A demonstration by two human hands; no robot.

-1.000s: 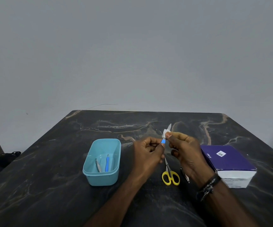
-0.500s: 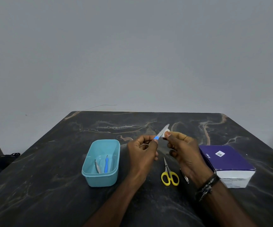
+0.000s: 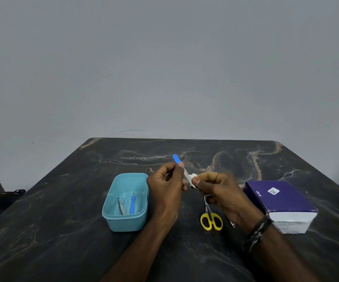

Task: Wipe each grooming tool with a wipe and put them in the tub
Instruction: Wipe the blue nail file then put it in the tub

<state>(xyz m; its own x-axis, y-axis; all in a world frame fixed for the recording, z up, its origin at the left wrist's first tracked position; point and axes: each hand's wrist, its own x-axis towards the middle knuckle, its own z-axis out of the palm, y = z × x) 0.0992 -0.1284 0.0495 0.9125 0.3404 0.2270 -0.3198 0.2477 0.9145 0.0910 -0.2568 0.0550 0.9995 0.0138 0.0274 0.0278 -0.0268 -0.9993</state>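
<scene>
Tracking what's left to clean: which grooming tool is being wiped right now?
The blue-tipped nail file, held above the table between both hands; the yellow-handled scissors lie on the table, and two tools already sit in the tub.

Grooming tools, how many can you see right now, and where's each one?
5. Tweezers and a blue-handled tool lie in the tub. The left hand holds a nail file. Scissors and a small metal tool lie on the table; the right hand may hide more.
</scene>
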